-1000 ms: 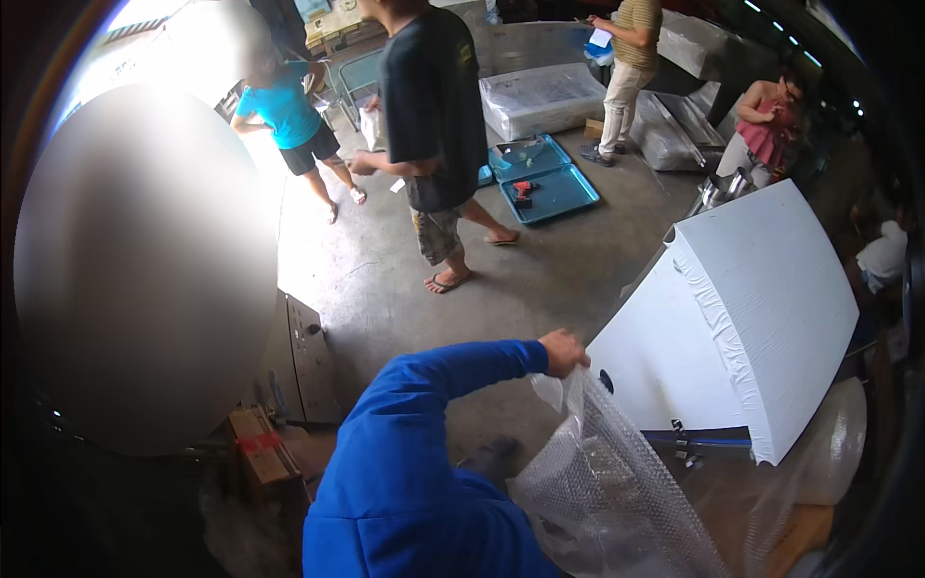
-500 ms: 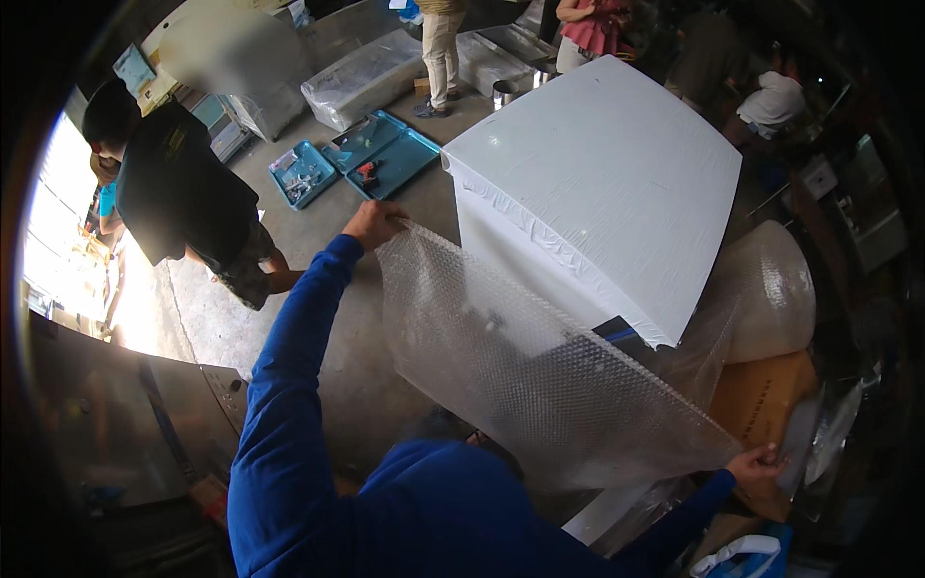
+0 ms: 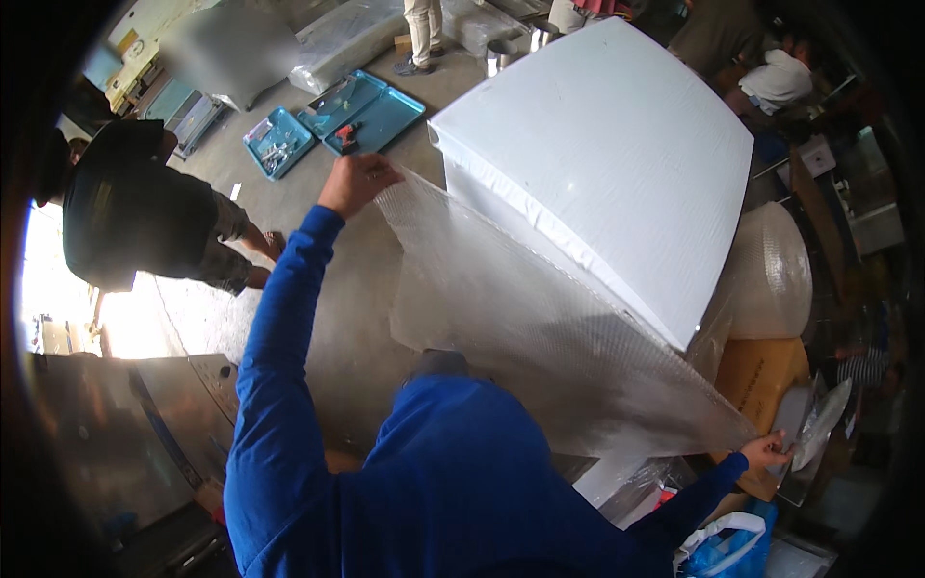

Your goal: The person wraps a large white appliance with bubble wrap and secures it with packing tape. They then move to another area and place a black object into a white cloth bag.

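A clear sheet of bubble wrap (image 3: 520,337) is stretched between my two hands. With fingers pinched, my left hand (image 3: 356,185) grips its upper left corner, arm reaching forward. Low on the right, my right hand (image 3: 766,450) holds the other end of the same top edge. Just beyond the sheet stands a large box-shaped thing with a white wrapped top (image 3: 597,164). The sheet hangs along its near side and hides much of that side. On the right the sheet runs toward a thick bubble wrap roll (image 3: 771,275).
A brown cardboard box (image 3: 766,380) sits below the roll. Open teal trays (image 3: 385,120) with tools lie on the floor ahead. A person in dark clothes (image 3: 145,212) bends at the left. A metal cabinet (image 3: 125,424) stands at the near left, a blue bag (image 3: 737,549) at the near right.
My left hand has moved slightly up and left, and my right hand slightly right and up, with the bubble wrap. The sheet now lies closer along the white-topped thing's side. The view has shifted.
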A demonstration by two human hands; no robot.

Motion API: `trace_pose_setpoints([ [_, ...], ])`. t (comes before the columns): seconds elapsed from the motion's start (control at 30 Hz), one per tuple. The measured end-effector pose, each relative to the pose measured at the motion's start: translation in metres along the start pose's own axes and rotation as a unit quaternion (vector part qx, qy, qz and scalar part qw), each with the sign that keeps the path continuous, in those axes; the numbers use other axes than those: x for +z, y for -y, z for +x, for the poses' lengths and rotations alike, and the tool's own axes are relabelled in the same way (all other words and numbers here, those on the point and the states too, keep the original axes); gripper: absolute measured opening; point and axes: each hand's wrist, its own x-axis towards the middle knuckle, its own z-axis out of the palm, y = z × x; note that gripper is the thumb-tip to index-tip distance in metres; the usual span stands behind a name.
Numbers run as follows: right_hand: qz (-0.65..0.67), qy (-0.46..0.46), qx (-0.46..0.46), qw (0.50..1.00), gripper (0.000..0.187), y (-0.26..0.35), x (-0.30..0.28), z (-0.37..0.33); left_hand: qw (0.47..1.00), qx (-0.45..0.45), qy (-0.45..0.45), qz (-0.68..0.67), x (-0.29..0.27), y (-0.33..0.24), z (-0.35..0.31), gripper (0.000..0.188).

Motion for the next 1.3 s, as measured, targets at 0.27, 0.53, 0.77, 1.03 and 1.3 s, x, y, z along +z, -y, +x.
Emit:
trace_pose_setpoints([
  [0.27, -0.223, -0.116, -0.006, 0.968, 0.068, -0.016, -0.031, 0.023, 0.976, 0.110, 0.022, -0.187, 0.015, -0.009, 0.038, 0.010],
  [0.53, -0.255, -0.093, 0.007, 0.963, 0.071, -0.030, -0.014, 0.025, 0.964, 0.027, -0.059, -0.259, 0.032, -0.009, 0.053, 0.019],
  [0.77, -0.259, -0.044, -0.021, 0.965, 0.070, -0.044, 0.005, 0.009, 0.980, 0.037, -0.086, -0.174, 0.028, -0.017, 0.057, 0.027],
  [1.03, -0.328, -0.056, 0.061, 0.941, 0.070, -0.033, 0.022, -0.022, 0.975, 0.129, -0.096, -0.153, 0.022, -0.013, 0.062, 0.025],
  [1.3, -0.367, -0.143, -0.025, 0.919, 0.072, -0.058, 0.019, 0.014, 0.972, 0.143, -0.066, -0.172, 0.020, -0.015, 0.064, 0.020],
])
